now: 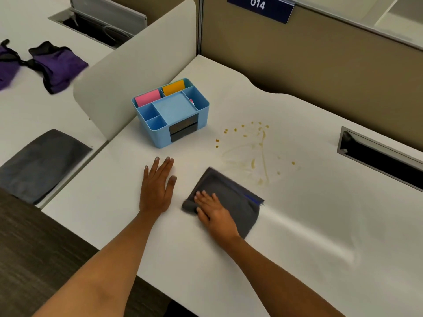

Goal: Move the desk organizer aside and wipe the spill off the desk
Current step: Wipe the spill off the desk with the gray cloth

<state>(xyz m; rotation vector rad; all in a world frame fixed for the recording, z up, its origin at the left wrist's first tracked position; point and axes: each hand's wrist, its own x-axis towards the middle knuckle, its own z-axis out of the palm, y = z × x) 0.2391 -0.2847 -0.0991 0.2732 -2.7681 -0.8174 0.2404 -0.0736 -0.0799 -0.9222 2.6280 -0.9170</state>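
A blue desk organizer [170,113] stands on the white desk [297,225], at the far left, close against the curved white divider panel [128,72]. Its back row holds a pink pad [147,97] in the left compartment and an orange pad [173,87] in the next one. A raised square tray fills the middle, and two small compartments on the left front look bare. The long slot on the right shows a small pink-red bit at its edge, too small to tell what it is. Two dark drawer fronts face the person.

To the right of the organizer, well apart from it, a yellowish-brown spill [254,152] lies as scattered drops and thin smeared streaks.

The left hand [158,186] lies flat and open on the bare desk, fingers spread, gripping nothing, in front of the organizer. The right hand [212,211] presses palm down on a folded gray cloth [229,197], fingers extended on top of it rather than curled around it. The cloth sits just in front of the spill, its far corner near the closest streaks
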